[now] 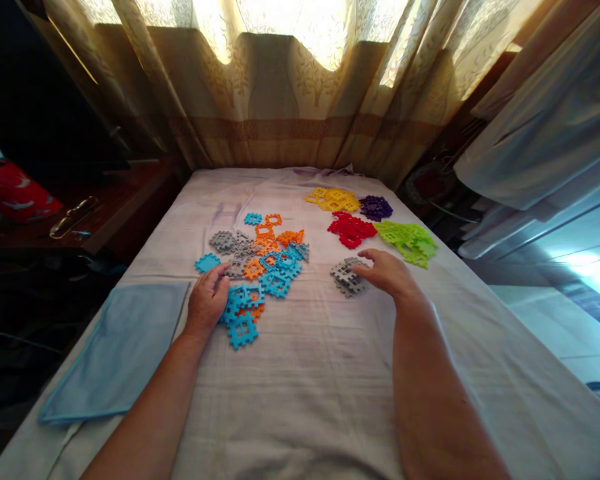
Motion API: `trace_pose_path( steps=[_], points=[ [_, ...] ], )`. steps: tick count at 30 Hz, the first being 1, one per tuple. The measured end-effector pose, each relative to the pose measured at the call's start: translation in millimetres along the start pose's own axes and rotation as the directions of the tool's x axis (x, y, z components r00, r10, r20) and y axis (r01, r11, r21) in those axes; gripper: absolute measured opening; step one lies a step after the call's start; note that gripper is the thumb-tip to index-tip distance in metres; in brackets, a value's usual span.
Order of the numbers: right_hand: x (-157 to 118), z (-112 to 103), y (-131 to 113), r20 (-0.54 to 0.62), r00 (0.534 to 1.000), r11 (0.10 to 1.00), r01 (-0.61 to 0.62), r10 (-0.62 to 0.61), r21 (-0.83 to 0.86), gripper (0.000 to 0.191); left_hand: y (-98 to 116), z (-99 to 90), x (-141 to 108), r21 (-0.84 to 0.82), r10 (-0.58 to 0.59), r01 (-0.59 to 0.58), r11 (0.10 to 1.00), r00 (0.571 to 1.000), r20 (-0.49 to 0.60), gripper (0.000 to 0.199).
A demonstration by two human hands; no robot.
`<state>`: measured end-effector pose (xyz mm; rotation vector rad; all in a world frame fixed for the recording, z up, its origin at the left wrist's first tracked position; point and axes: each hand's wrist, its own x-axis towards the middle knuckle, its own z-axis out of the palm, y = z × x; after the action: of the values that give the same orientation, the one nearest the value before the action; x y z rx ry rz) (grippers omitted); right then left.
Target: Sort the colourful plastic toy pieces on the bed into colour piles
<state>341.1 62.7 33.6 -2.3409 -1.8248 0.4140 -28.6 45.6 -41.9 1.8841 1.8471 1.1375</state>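
Flat notched plastic pieces lie on a cloth-covered table. At the left edge of a mixed heap of blue pieces (275, 283), orange pieces (265, 235) and grey pieces (223, 241) is my left hand (209, 298), its fingertips at a grey piece; whether it grips the piece is unclear. My right hand (384, 270) is open, thumb and fingers apart, at the right side of a small grey pile (347, 278). Beyond it sit separate piles: red (351, 229), yellow (334, 199), purple (376, 207) and lime green (409, 243).
A light blue cloth bag (125, 347) lies at the table's left side. Further left, a red patterned object (17, 193) stands on a dark wooden cabinet (125, 193). Curtains (290, 100) hang behind the table, and pale fabric (540, 127) hangs at the right.
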Motion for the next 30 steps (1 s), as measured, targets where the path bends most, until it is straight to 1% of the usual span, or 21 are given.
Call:
trace_pose_path(
  steps=[1,3,5,6,8,10,12,14,16,21,26,28,30],
  points=[
    [-2,2,-6,-0.041,0.999,1.0,0.028,-0.028,-0.008,0.041,0,-0.2,0,-0.01,-0.008,0.008,1.0,1.0,0.003,0.042],
    [-7,8,-26,-0.119,0.984,0.991,0.131,-0.131,-0.011,0.035,1,-0.2,-1,-0.03,-0.02,0.021,0.999,1.0,0.012,0.042],
    [-14,20,-54,-0.156,0.945,0.957,0.291,-0.288,-0.004,0.03,0,0.6,-2,-0.047,-0.025,0.026,0.999,1.0,0.016,0.042],
    [-17,27,-70,-0.148,0.922,0.932,0.363,-0.359,0.004,0.028,0,1.3,-2,-0.056,-0.026,0.027,0.998,1.0,0.018,0.043],
    [-22,41,-102,-0.121,0.848,0.854,0.521,-0.515,0.013,0.026,-2,2.8,-2,-0.075,-0.027,0.029,0.997,0.999,0.017,0.043],
    [-23,56,-132,-0.092,0.762,0.765,0.644,-0.641,0.0,0.026,-4,4.0,-2,-0.097,-0.029,0.03,0.995,0.999,0.016,0.044],
    [-21,67,-155,-0.062,0.695,0.697,0.717,-0.716,-0.024,0.028,-5,4.7,-2,-0.113,-0.028,0.029,0.993,1.0,0.013,0.043],
    [-16,76,-171,-0.033,0.66,0.66,0.749,-0.751,-0.048,0.032,-5,5.0,-2,-0.116,-0.022,0.023,0.993,1.0,0.012,0.042],
    [-12,81,-181,-0.007,0.653,0.652,0.755,-0.758,-0.07,0.034,-5,5.0,-1,-0.114,-0.014,0.015,0.993,1.0,0.008,0.04],
    [-6,88,-190,0.023,0.679,0.673,0.732,-0.734,-0.107,0.032,-4,4.8,0,-0.106,0.001,0.0,0.994,1.0,0.007,0.039],
    [-6,93,-190,-0.038,0.71,0.711,0.7,-0.703,-0.065,0.037,0,2.8,-1,-0.115,-0.021,0.022,0.993,1.0,0.016,0.04],
    [-7,90,-186,-0.072,0.721,0.724,0.689,-0.689,-0.032,0.04,2,1.7,-2,-0.129,-0.046,0.049,0.99,0.999,0.028,0.041],
    [-8,82,-176,-0.106,0.737,0.741,0.672,-0.667,0.007,0.042,3,0.7,-2,-0.141,-0.075,0.079,0.987,0.997,0.036,0.042]
  ],
)
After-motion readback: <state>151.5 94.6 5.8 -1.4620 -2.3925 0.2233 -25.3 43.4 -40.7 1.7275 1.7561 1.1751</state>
